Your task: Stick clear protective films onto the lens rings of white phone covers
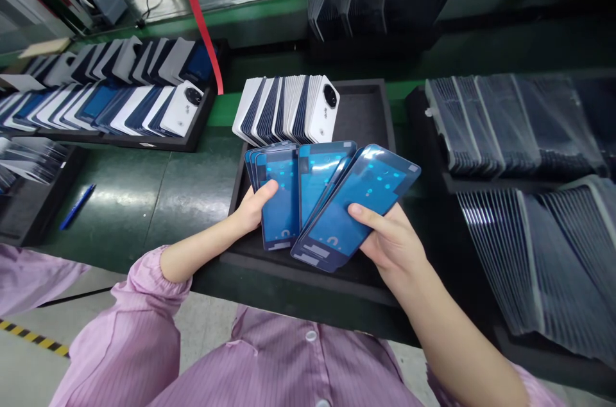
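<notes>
Left hand [253, 207] and right hand [393, 237] each pinch fanned, glossy blue, plastic-looking rectangular panels [334, 214]; a slackened hold could let some slide.

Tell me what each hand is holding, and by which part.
The left hand holds a stack of blue panels by its left long edge; the right hand holds another blue stack by its right long edge.

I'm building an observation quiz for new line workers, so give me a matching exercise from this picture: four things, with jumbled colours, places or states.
1. Pen
2. Long strip
3. White panels nearest the hands
4. Right hand

A. Red
B. Gripping blue-faced panels
C. Lying on the green tabletop
D. Stacked in the middle tray

Pairs: 1-C, 2-A, 3-D, 4-B
</notes>
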Motion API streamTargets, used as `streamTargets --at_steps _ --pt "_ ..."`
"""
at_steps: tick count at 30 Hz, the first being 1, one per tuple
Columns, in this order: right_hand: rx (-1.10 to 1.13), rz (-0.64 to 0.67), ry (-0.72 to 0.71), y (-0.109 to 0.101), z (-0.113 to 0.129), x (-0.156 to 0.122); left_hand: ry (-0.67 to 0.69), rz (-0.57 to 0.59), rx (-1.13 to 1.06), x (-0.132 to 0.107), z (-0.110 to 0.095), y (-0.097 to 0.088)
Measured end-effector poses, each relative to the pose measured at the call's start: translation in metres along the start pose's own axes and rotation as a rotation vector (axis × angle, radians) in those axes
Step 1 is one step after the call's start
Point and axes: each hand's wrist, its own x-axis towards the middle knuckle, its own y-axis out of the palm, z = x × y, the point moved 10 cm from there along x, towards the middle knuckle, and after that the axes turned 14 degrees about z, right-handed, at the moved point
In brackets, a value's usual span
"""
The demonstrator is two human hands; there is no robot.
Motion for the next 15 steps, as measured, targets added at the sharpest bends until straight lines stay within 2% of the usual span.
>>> streamTargets --at_steps 5,10,15 --pt "0.019 0.025 -0.010 0.000 -0.001 0.000 -0.004 -0.012 -0.052 0.001 0.001 0.000" --pt "0.050 0.039 -0.026 -0.001 -0.001 0.000 0.055 0.012 -0.079 0.003 -0.008 0.006" --pt "0.065 0.004 -0.040 -0.003 0.001 0.000 0.061 -0.010 -0.075 0.003 -0.011 0.003"
